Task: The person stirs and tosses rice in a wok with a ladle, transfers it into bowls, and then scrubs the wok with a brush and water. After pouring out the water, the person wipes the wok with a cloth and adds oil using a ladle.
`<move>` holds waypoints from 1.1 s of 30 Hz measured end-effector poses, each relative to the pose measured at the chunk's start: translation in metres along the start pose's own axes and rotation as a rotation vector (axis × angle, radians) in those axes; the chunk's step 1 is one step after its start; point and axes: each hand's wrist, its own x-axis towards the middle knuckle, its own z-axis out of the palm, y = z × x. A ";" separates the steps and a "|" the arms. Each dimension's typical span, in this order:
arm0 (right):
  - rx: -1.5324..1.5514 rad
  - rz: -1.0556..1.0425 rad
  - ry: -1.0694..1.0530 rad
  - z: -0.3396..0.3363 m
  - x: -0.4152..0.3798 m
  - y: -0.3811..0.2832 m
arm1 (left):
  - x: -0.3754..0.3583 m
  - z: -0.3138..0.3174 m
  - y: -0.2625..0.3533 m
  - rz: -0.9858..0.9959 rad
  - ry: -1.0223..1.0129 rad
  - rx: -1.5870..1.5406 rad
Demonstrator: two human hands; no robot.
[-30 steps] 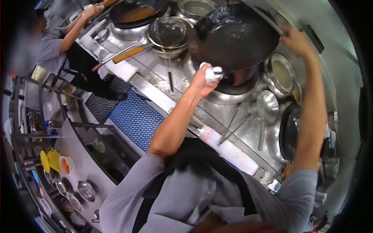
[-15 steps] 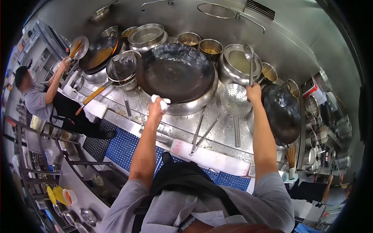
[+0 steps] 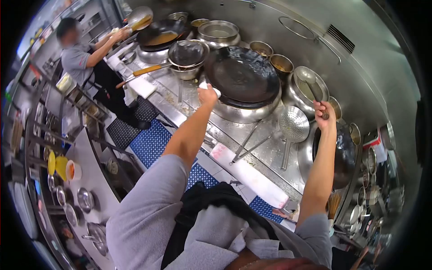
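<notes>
My left hand [image 3: 207, 96] is closed round a folded white cloth [image 3: 218, 93] at the near left rim of a large dark wok [image 3: 243, 76]. The wok sits on a round steel burner ring and holds no food that I can see. In my right hand [image 3: 325, 116] is the handle of a ladle [image 3: 306, 74]; its bowl is over a steel pot of liquid [image 3: 321, 87]. Just left of that hand, a perforated skimmer [image 3: 293, 123] lies on the steel stovetop. Metal tongs [image 3: 252, 146] rest near the front edge.
A second dark wok [image 3: 339, 157] stands at the right. On the left are a strainer [image 3: 188, 54] over a pot and another wok [image 3: 162, 36], where a co-worker [image 3: 85, 58] holds a skimmer and a brush. A white folded towel [image 3: 247, 173] lies along the front edge.
My view has turned left, so the stove appears farther right. The ladle's handle has tilted toward me and its bowl sits over the pot. The cloth stays at the wok's rim.
</notes>
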 end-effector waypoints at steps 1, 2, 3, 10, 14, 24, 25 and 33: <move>0.020 0.018 -0.022 0.012 -0.008 0.006 | 0.004 0.001 -0.030 0.093 -0.118 -0.043; 0.053 0.044 -0.051 0.021 -0.014 0.015 | 0.007 0.003 -0.065 0.185 -0.234 -0.083; 0.091 0.074 -0.074 0.028 -0.019 0.027 | -0.035 -0.040 -0.056 0.175 -0.364 -0.095; 0.169 0.206 -0.168 0.056 -0.080 0.163 | -0.209 -0.277 -0.155 -0.328 -1.042 -0.153; -0.350 0.056 0.202 0.038 -0.098 0.240 | -0.224 -0.343 -0.175 -0.300 -0.911 -0.175; -1.094 -0.565 0.270 0.040 -0.097 0.254 | -0.102 -0.160 -0.072 0.141 -0.607 -0.350; -1.139 -0.515 0.309 0.027 -0.111 0.253 | -0.083 -0.138 -0.058 0.273 -0.544 -0.393; -0.986 -0.527 0.531 -0.022 -0.250 0.236 | 0.031 0.021 -0.015 0.358 -0.386 0.163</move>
